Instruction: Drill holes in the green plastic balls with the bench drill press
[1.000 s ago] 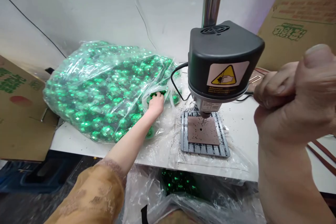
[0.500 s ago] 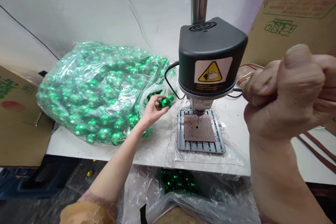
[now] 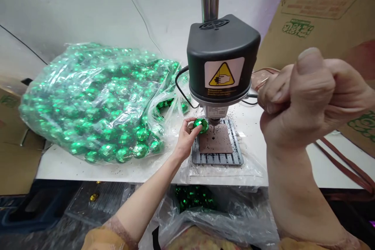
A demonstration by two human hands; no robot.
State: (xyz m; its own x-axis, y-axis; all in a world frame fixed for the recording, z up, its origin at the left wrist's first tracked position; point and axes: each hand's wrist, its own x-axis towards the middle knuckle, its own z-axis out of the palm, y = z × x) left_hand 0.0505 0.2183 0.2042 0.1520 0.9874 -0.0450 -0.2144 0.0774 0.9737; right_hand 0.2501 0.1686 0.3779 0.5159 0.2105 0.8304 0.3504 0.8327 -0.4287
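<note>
Between the thumb and fingers of my left hand (image 3: 187, 137) is a shiny green faceted ball (image 3: 200, 125). The ball is just left of the drill bit, over the near-left part of a brown board (image 3: 218, 144). A dark hole shows in that board, which lies on the slotted metal base (image 3: 237, 156) of a small black drill press (image 3: 223, 62). My right hand (image 3: 304, 101) is raised in a fist to the right of the drill head; what it grips, if anything, is hidden. At the left, a clear plastic bag (image 3: 96, 105) bulges with green balls, its mouth towards the drill.
Dark shavings litter the base and white table (image 3: 114, 170). Below the table edge, an open plastic bag (image 3: 222, 218) contains green balls. Cardboard boxes stand left (image 3: 17, 144) and right (image 3: 316, 4). Brown straps (image 3: 345, 164) lie at the right, and a black cable (image 3: 179, 82) loops beside the drill.
My left hand has brought the green ball from the bag's mouth rightward to the drill base. The right fist keeps its closed shape; the whole view has shifted slightly.
</note>
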